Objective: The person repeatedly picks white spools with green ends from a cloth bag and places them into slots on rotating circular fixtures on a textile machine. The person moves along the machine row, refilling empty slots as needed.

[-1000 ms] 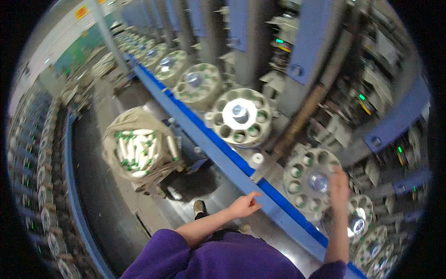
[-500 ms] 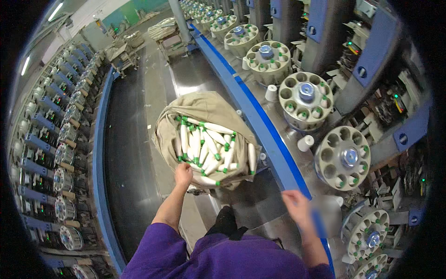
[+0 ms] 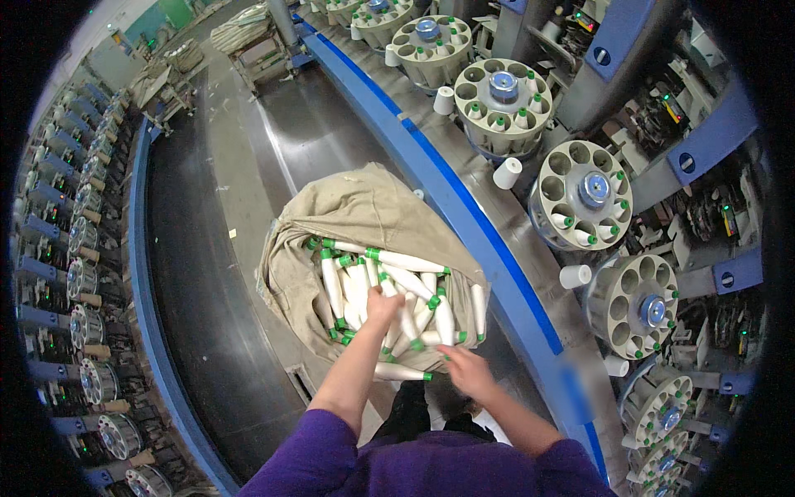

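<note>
A beige cloth sack (image 3: 364, 195) stands open in front of me, heaped with white yarn bobbins (image 3: 406, 261) on green tubes. Over the heap, my left hand (image 3: 383, 308) is closed on a yarn bobbin (image 3: 408, 323), blurred, with its green end pointing toward me. My right hand (image 3: 469, 373) is at the sack's near right side, fingertips pinched at the lower green end of another yarn bobbin (image 3: 445, 321). One bobbin (image 3: 402, 372) lies across the sack's near edge. The fingers' undersides are hidden in both hands.
On the right, a blue rail (image 3: 464, 215) runs along a winding machine with round bobbin magazines (image 3: 594, 190), partly filled. White cones (image 3: 508, 173) stand beside them. A second machine row lines the left behind another blue rail (image 3: 141, 248). A loaded cart (image 3: 248, 41) stands farther up the aisle.
My right hand has come from the rail on the right to the sack. My left hand has moved from its near edge onto the bobbins and taken hold of one. The view has shifted.
</note>
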`<action>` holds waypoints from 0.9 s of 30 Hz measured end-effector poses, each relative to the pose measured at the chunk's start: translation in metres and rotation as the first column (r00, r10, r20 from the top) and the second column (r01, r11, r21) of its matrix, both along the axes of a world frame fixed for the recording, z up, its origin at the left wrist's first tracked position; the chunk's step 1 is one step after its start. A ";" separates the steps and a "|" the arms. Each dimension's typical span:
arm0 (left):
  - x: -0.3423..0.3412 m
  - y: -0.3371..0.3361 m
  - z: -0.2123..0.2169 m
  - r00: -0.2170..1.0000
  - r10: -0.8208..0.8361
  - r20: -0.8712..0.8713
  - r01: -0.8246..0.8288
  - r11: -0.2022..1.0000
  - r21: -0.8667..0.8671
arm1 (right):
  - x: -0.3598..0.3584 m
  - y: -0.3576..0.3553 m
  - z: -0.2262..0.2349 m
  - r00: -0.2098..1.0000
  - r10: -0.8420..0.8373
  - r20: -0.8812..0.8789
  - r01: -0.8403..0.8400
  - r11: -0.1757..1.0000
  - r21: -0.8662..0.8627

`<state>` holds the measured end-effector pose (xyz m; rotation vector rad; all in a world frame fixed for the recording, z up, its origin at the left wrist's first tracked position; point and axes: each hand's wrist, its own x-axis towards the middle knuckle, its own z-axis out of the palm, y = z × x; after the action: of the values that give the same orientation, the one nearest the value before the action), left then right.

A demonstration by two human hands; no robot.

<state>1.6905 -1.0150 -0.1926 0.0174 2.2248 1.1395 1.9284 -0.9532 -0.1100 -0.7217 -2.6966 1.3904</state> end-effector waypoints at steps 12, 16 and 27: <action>0.000 0.022 0.048 0.067 -0.849 -0.523 0.752 0.388 -0.533 | -0.053 0.083 -0.007 0.821 -0.525 0.224 0.561 0.674 -0.480; -0.008 -0.026 0.051 -0.035 -0.838 -0.544 0.849 0.262 -0.459 | -0.087 0.065 -0.067 0.851 -0.421 0.314 0.524 0.705 -0.478; -0.008 -0.061 0.221 0.732 -0.657 -0.179 0.670 0.647 0.363 | -0.036 0.063 0.078 0.936 -0.335 0.111 0.316 0.935 0.157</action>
<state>1.6822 -1.0764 0.0286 0.9649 1.6955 1.1259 1.8922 -0.8906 -0.0320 -1.2246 -2.5750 1.1029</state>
